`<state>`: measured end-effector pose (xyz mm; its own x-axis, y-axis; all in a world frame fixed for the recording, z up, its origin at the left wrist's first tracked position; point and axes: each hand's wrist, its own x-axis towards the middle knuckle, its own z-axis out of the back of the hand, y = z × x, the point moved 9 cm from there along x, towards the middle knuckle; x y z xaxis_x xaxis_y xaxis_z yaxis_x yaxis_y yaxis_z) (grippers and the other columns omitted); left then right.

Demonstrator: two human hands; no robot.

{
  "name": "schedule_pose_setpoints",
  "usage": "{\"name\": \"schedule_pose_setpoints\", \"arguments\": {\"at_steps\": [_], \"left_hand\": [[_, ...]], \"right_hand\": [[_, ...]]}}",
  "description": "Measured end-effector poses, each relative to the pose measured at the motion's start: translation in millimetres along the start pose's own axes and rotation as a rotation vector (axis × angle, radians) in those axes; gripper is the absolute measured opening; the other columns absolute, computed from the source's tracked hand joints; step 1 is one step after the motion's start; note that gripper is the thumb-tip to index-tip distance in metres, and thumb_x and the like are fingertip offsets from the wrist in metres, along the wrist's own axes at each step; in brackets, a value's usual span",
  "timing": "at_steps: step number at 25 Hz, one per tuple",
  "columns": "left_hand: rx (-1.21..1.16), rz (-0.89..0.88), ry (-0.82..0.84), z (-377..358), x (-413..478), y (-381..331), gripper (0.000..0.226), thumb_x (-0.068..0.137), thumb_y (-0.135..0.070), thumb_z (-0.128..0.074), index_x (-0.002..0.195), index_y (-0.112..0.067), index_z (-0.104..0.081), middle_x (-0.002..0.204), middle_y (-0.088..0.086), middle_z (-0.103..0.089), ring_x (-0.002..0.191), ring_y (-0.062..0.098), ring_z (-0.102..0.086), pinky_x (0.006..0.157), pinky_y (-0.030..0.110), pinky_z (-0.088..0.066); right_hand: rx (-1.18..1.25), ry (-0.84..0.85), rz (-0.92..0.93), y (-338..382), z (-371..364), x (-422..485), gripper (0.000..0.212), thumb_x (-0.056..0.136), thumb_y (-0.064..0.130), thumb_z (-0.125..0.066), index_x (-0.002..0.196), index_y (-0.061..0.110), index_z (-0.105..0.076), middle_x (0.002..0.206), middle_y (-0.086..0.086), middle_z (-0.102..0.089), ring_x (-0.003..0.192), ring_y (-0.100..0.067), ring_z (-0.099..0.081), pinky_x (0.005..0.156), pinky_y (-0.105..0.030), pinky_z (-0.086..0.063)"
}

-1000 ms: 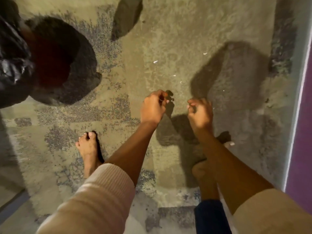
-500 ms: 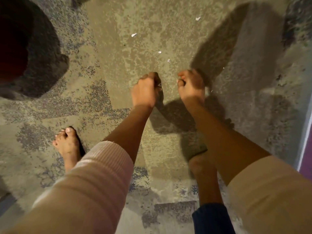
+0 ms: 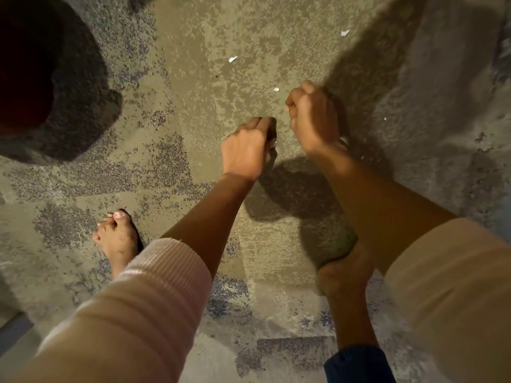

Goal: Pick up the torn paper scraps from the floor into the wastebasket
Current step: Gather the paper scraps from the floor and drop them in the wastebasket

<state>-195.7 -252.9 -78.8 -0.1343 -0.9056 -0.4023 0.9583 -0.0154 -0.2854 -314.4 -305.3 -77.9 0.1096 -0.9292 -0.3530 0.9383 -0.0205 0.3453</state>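
Observation:
Small white paper scraps lie on the mottled carpet: one scrap [image 3: 232,59] ahead, another scrap [image 3: 345,32] at the far right, a tiny scrap [image 3: 276,89] just left of my right hand. My right hand [image 3: 312,117] is down at the floor, fingertips pinched on a white fleck. My left hand [image 3: 246,150] hovers beside it, curled into a fist with a bit of white paper showing between the fingers. The wastebasket [image 3: 25,67] is a dark red opening at the upper left edge, mostly in shadow.
My bare left foot [image 3: 119,239] stands on the carpet at the left and my right foot [image 3: 343,275] is below my right forearm. Another white speck [image 3: 385,118] lies to the right. A dark shadow covers the right side of the floor.
My right hand has reached forward and down to the small scraps and pinched one. The left hand stayed curled beside it. The view has shifted closer to the floor.

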Motion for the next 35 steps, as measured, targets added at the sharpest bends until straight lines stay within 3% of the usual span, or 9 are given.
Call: {"name": "schedule_pose_setpoints", "arguments": {"at_steps": [2, 6, 9, 15, 22, 25, 28, 35], "left_hand": [[0.004, -0.048, 0.009, -1.6, 0.7, -4.1, 0.025, 0.089, -0.027, -0.061, 0.114, -0.027, -0.061, 0.109, -0.003, -0.065, 0.09, 0.025, -0.065, 0.058, 0.031, -0.046], [0.055, -0.176, 0.043, 5.2, 7.1, -13.2, 0.015, 0.089, -0.025, -0.058, 0.099, -0.021, -0.068, 0.103, 0.001, -0.065, 0.085, 0.03, -0.066, 0.057, 0.031, -0.046], [0.118, -0.256, 0.076, 6.3, 12.5, -19.6, 0.02, 0.09, -0.029, -0.054, 0.104, -0.019, -0.065, 0.106, 0.002, -0.064, 0.087, 0.03, -0.066, 0.061, 0.032, -0.045], [-0.094, 0.047, -0.089, 27.9, 50.9, 2.8, 0.02, 0.096, -0.031, -0.054, 0.109, -0.018, -0.061, 0.109, -0.001, -0.062, 0.087, 0.024, -0.065, 0.059, 0.028, -0.039], [-0.071, 0.084, -0.075, 30.5, 72.4, -2.5, 0.03, 0.093, -0.031, -0.058, 0.117, -0.015, -0.051, 0.103, 0.005, -0.067, 0.081, 0.03, -0.066, 0.06, 0.031, -0.039], [-0.113, 0.085, -0.083, 33.8, 71.9, -2.2, 0.025, 0.092, -0.031, -0.059, 0.116, -0.023, -0.059, 0.104, 0.0, -0.069, 0.083, 0.027, -0.067, 0.063, 0.031, -0.042], [-0.104, 0.092, -0.111, 34.2, 68.9, -1.8, 0.017, 0.092, -0.032, -0.057, 0.103, -0.024, -0.067, 0.103, -0.005, -0.068, 0.083, 0.024, -0.067, 0.064, 0.026, -0.039], [-0.064, 0.059, -0.086, 29.3, 69.7, -5.6, 0.023, 0.095, -0.031, -0.049, 0.107, -0.018, -0.063, 0.106, -0.001, -0.062, 0.083, 0.026, -0.066, 0.062, 0.029, -0.04]], "right_hand": [[-0.017, 0.015, 0.032, 1.4, -0.5, 2.4, 0.021, 0.086, 0.002, -0.055, 0.105, 0.005, -0.063, 0.113, -0.014, -0.061, 0.1, -0.031, -0.059, 0.077, -0.035, -0.045], [-0.004, 0.081, 0.074, 0.5, 1.7, 10.8, 0.016, 0.092, 0.009, -0.052, 0.105, 0.007, -0.061, 0.11, -0.014, -0.061, 0.099, -0.032, -0.059, 0.078, -0.037, -0.046], [0.093, 0.017, -0.04, -22.8, 22.4, 22.3, 0.016, 0.094, 0.014, -0.051, 0.103, 0.011, -0.064, 0.108, -0.011, -0.064, 0.098, -0.028, -0.061, 0.079, -0.033, -0.044], [0.166, -0.143, -0.301, -79.2, 53.9, 57.4, 0.02, 0.094, 0.018, -0.053, 0.11, 0.014, -0.064, 0.112, -0.007, -0.066, 0.103, -0.021, -0.061, 0.081, -0.028, -0.045], [0.054, -0.151, -0.301, -84.6, 59.7, 76.1, 0.023, 0.094, 0.017, -0.053, 0.114, 0.013, -0.063, 0.118, -0.009, -0.064, 0.11, -0.024, -0.059, 0.09, -0.034, -0.045], [-0.024, -0.128, -0.261, -82.3, 59.3, 78.7, 0.021, 0.095, 0.018, -0.052, 0.112, 0.009, -0.062, 0.118, -0.012, -0.062, 0.109, -0.028, -0.058, 0.089, -0.038, -0.045], [-0.053, -0.118, -0.242, -81.3, 59.8, 78.8, 0.022, 0.096, 0.018, -0.051, 0.113, 0.008, -0.061, 0.119, -0.013, -0.06, 0.11, -0.028, -0.057, 0.089, -0.037, -0.043], [0.016, -0.11, -0.287, -79.5, 55.1, 79.0, 0.023, 0.097, 0.017, -0.049, 0.114, 0.005, -0.057, 0.125, -0.013, -0.056, 0.113, -0.025, -0.054, 0.091, -0.032, -0.041]]}}
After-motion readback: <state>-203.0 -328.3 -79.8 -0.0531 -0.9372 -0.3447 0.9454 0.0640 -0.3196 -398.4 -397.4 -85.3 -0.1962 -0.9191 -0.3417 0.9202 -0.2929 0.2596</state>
